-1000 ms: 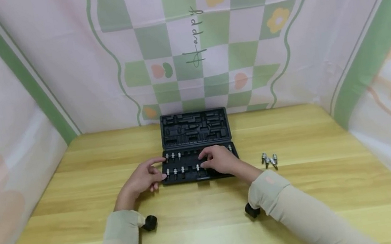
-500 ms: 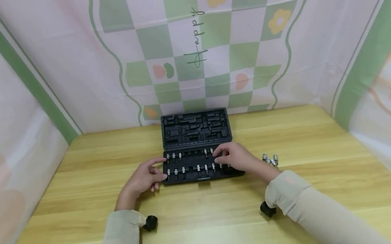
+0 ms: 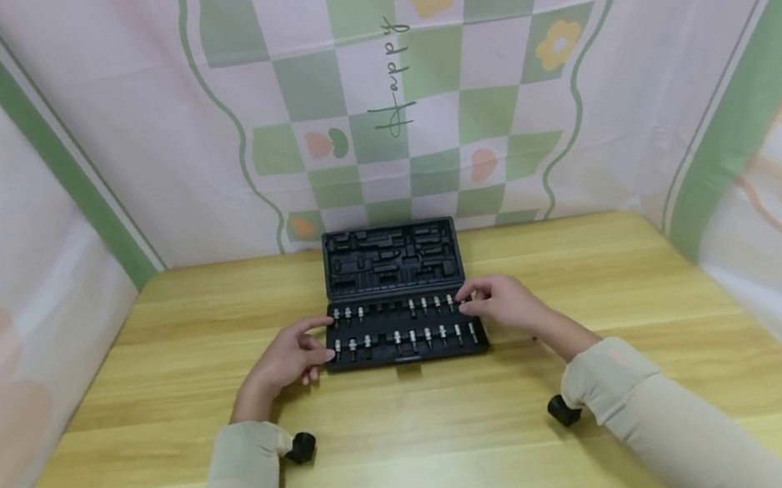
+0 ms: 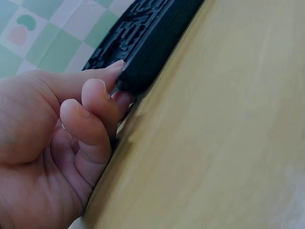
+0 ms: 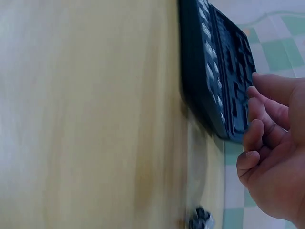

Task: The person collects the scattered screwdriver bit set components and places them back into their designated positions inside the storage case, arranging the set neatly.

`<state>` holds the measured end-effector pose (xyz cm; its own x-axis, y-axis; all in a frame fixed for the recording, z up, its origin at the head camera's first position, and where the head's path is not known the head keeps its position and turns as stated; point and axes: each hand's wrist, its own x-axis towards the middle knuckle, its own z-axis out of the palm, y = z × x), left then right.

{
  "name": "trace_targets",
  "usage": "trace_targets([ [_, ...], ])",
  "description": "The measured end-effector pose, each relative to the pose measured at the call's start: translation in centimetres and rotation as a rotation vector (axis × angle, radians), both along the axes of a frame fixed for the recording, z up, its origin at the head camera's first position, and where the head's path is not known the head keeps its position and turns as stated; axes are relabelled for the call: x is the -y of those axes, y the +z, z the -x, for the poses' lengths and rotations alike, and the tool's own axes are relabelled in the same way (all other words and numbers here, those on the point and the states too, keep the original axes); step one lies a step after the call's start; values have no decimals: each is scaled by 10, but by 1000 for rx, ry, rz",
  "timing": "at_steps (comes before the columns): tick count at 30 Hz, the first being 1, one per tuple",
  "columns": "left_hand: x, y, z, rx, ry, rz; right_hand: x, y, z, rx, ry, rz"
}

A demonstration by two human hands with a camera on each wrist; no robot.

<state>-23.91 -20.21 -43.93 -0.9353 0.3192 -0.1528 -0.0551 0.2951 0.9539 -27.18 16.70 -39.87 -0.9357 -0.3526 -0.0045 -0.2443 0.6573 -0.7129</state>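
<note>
An open black socket case (image 3: 407, 351) lies on the table with its lid (image 3: 391, 256) laid back. Two rows of silver bit sockets (image 3: 398, 339) with dark tips stand in its tray. My left hand (image 3: 290, 356) grips the case's left end; in the left wrist view the thumb (image 4: 90, 81) lies on the corner and the other fingers curl below it. My right hand (image 3: 509, 304) is at the right end of the back row, fingers loosely bent. Nothing shows between thumb and fingers in the right wrist view.
A loose bunch of bit sockets (image 5: 202, 219) lies on the wooden table (image 3: 422, 450) right of the case, mostly covered by my right arm in the head view. A patterned cloth (image 3: 373, 69) hangs behind and along both sides.
My right hand has slid rightward from above the middle of the case to its right end, uncovering sockets in both rows. The left hand stays at the left end.
</note>
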Motion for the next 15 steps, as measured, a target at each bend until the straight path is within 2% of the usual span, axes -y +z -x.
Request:
trace_targets([
  [7,0,-1,0,11,5,-8,-21,2,2,4,-8,-8],
  [15,-1,4,-3,6,-1,-13,-36,5,0,13,-29,-5],
])
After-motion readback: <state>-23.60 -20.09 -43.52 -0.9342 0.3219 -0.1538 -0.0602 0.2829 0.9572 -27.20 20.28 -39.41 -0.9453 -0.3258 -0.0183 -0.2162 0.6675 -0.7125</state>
